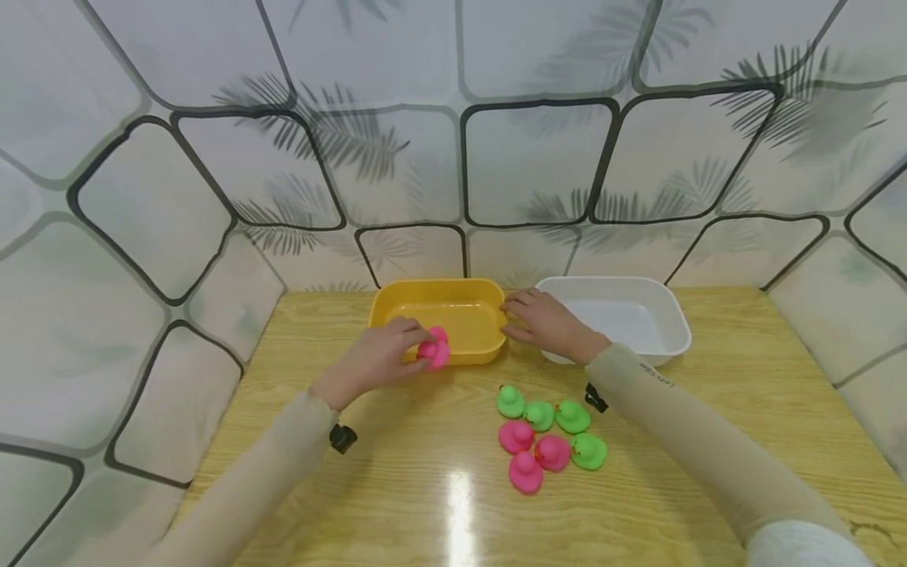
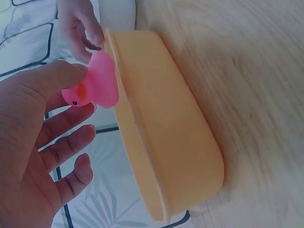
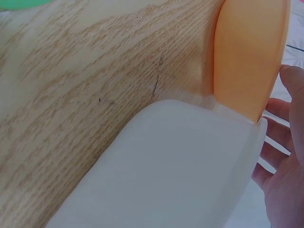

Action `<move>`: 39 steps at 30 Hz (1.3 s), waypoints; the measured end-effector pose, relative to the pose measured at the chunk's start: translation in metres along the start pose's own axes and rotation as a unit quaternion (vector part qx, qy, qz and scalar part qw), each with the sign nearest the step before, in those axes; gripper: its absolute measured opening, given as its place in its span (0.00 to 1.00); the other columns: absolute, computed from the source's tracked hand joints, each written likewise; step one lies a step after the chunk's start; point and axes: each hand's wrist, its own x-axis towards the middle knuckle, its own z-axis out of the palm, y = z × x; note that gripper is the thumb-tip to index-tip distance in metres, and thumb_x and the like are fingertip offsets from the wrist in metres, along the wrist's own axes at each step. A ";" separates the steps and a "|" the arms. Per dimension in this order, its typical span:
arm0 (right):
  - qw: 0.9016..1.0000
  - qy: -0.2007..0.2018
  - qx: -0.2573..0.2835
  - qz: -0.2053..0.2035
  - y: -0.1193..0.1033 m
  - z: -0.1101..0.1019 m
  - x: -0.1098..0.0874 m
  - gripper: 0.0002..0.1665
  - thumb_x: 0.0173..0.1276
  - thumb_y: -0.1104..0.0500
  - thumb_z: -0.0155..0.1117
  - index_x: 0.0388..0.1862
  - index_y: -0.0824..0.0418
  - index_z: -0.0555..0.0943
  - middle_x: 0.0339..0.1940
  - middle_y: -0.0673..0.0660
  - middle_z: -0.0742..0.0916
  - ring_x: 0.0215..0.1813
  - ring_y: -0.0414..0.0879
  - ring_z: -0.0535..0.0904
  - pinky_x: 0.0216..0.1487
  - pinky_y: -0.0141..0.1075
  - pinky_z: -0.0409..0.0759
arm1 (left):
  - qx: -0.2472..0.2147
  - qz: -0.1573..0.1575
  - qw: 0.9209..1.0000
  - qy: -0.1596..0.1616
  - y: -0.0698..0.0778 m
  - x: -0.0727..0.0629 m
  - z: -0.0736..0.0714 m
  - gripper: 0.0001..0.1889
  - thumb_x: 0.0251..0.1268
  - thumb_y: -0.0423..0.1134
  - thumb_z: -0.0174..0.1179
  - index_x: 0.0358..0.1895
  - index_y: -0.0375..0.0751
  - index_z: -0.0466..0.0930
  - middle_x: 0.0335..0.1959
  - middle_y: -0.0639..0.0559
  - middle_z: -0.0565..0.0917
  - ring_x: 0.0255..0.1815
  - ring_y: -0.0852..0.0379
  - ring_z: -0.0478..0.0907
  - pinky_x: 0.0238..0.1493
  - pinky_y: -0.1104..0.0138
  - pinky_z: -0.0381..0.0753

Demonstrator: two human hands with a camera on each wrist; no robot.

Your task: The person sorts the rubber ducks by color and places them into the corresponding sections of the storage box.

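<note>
Beige sleeves (image 1: 265, 472) reach across the bench (image 1: 397, 496). The left hand (image 1: 375, 353) pinches a pink duck (image 1: 438, 353) at the yellow tub's (image 1: 381, 307) near rim; the right hand (image 1: 544, 321), fingers (image 3: 278, 134) spread apart, touches that tub's right end, beside the white tub (image 1: 623, 315).

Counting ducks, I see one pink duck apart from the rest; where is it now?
In the head view, the left hand pinches the pink duck at the near rim of the yellow tub, left of the right hand.
</note>
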 end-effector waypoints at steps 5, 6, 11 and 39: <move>1.000 -0.003 -0.001 0.000 -0.002 -0.001 -0.001 0.24 0.76 0.52 0.67 0.60 0.69 0.81 0.59 0.65 0.83 0.63 0.63 0.77 0.67 0.57 0.74 | -0.010 -0.012 1.000 -0.003 -0.010 0.005 -0.007 0.15 0.67 0.44 0.72 0.52 0.43 0.88 0.44 0.50 0.85 0.43 0.51 0.80 0.38 0.57 0.85; 1.000 -0.004 -0.002 0.001 -0.002 -0.002 -0.001 0.24 0.76 0.52 0.67 0.60 0.69 0.81 0.59 0.65 0.83 0.63 0.63 0.77 0.68 0.57 0.74 | -0.013 -0.012 1.000 -0.002 -0.013 0.006 -0.007 0.15 0.67 0.44 0.72 0.52 0.43 0.88 0.44 0.50 0.85 0.43 0.51 0.81 0.39 0.57 0.85; 1.000 -0.007 -0.005 0.004 -0.001 -0.001 0.000 0.24 0.76 0.52 0.67 0.61 0.69 0.81 0.60 0.65 0.83 0.64 0.63 0.77 0.68 0.57 0.74 | -0.017 -0.024 1.000 -0.004 -0.026 0.011 -0.010 0.14 0.67 0.43 0.72 0.51 0.42 0.88 0.43 0.50 0.85 0.43 0.51 0.81 0.43 0.57 0.84; 1.000 -0.001 -0.013 -0.002 0.001 0.002 0.001 0.24 0.76 0.51 0.67 0.59 0.69 0.82 0.59 0.65 0.84 0.62 0.63 0.78 0.65 0.57 0.76 | -0.021 -0.120 0.993 -0.005 -0.080 0.028 -0.026 0.16 0.69 0.43 0.71 0.53 0.37 0.85 0.46 0.43 0.87 0.47 0.43 0.82 0.48 0.46 0.83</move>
